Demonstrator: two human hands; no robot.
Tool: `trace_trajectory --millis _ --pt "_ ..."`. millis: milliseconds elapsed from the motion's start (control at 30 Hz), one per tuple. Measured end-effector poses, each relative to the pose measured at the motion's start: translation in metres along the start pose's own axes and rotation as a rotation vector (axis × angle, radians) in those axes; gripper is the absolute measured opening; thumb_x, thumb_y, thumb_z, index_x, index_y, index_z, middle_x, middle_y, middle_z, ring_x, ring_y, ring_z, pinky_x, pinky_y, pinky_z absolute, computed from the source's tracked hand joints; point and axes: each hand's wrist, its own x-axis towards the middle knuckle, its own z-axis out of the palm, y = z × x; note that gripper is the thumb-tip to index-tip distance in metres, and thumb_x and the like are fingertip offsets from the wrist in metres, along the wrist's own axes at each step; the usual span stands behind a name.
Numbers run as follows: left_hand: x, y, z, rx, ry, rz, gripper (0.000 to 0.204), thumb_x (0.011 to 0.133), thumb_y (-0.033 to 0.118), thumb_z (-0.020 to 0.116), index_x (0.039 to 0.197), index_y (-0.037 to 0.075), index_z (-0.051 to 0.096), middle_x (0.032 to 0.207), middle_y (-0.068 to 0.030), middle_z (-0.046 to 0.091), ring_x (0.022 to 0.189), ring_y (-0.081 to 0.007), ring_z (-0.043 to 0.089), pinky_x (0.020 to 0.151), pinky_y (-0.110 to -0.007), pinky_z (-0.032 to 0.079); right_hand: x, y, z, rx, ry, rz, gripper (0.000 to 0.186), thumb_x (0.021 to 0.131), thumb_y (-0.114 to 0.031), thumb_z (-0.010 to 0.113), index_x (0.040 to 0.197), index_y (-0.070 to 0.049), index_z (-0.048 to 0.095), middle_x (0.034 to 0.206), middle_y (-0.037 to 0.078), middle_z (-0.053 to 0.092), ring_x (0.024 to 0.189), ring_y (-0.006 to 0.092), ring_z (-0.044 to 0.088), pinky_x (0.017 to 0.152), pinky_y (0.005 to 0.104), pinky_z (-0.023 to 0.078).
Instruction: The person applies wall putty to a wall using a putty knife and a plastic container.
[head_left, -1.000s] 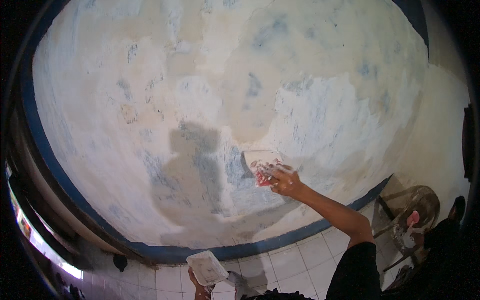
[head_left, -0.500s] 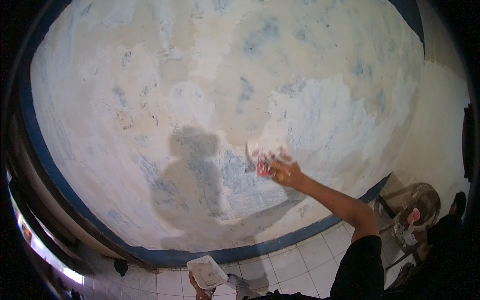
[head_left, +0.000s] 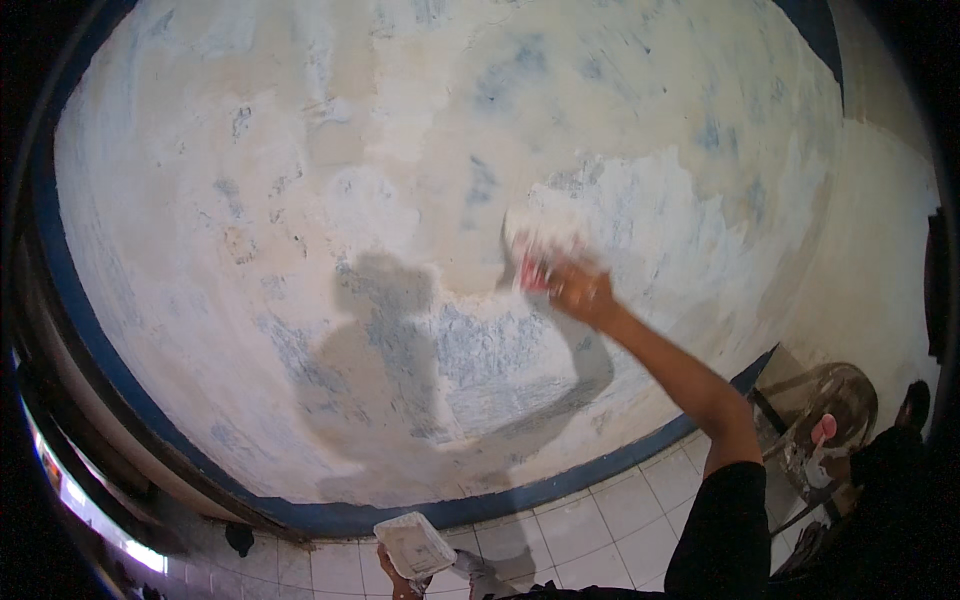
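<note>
both hands are full: the right hand [head_left: 582, 291] grips a red-and-white scraper [head_left: 535, 273] at the patchy wall [head_left: 650, 225] (too blurred to tell if its edge touches), the left hand [head_left: 389, 568] holds a white tray [head_left: 413, 547] below. even pressure and a shallow blade angle should serve best.

A wide, flat, pale-smeared scraper with red near its grip [head_left: 541, 240] sits in the right hand [head_left: 582, 293], its broad edge upward, up against or very close to the patchy white-and-cream plastered wall [head_left: 655, 230], whose surface shows scuffed blue-grey areas. Motion blurs the scraper, so whether its edge touches is hard to judge. Low in the view, an open, shallow, rectangular white tub [head_left: 415, 544] with whitish residue inside is tilted in the left hand [head_left: 393, 568].
</note>
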Motion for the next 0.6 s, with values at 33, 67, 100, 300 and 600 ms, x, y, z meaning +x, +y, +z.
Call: trace_trajectory --millis 33,67,100,300,600 --pt "0.002 0.000 -0.003 0.011 -0.005 0.005 0.067 0.076 0.061 0.043 0.125 0.015 0.047 0.116 -0.0094 0.055 0.102 -0.0339 0.053 0.083 -0.055 0.043 -0.009 -0.043 -0.007 -0.042 -0.166 -0.033 0.034 0.076 -0.015 0.058 0.110 -0.012 0.059 0.116 0.006 0.057 0.113 0.0240 0.051 0.103 0.0536 0.030" --pt "0.004 0.000 -0.005 0.011 -0.014 0.007 0.067 0.076 0.062 0.043 0.125 0.015 0.047 0.116 -0.0093 0.055 0.102 -0.0339 0.053 0.083 -0.055 0.043 -0.051 -0.066 0.008 0.133 -0.194 -0.085 0.038 0.075 -0.016 0.060 0.113 -0.010 0.058 0.119 0.007 0.053 0.112 0.0252 0.052 0.101 0.0540 0.032" --pt "0.013 -0.007 -0.002 0.020 -0.039 -0.025 0.067 0.076 0.062 0.043 0.125 0.016 0.047 0.116 -0.0092 0.055 0.102 -0.0340 0.053 0.083 -0.055 0.043 -0.074 -0.081 -0.008 0.233 -0.321 -0.060 0.044 0.072 -0.017 0.062 0.115 -0.010 0.056 0.121 0.006 0.052 0.111 0.0247 0.052 0.101 0.0516 0.034" --pt "0.000 0.006 0.013 0.089 -0.058 0.036 0.068 0.076 0.063 0.041 0.125 0.016 0.047 0.116 -0.0087 0.055 0.102 -0.0342 0.053 0.083 -0.055 0.043 -0.003 -0.039 -0.033 0.131 0.036 0.067 0.029 0.076 -0.024 0.065 0.104 -0.016 0.065 0.118 0.005 0.059 0.104 0.0235 0.059 0.089 0.0387 0.046" --pt "0.017 0.004 -0.029 0.006 -0.062 0.061 0.065 0.077 0.059 0.042 0.123 0.013 0.049 0.115 -0.0098 0.055 0.098 -0.0335 0.054 0.083 -0.053 0.044 0.017 -0.022 0.010 -0.038 0.025 -0.060 0.037 0.085 -0.023 0.052 0.120 -0.010 0.052 0.120 0.013 0.052 0.108 0.0253 0.052 0.098 0.0428 0.037"
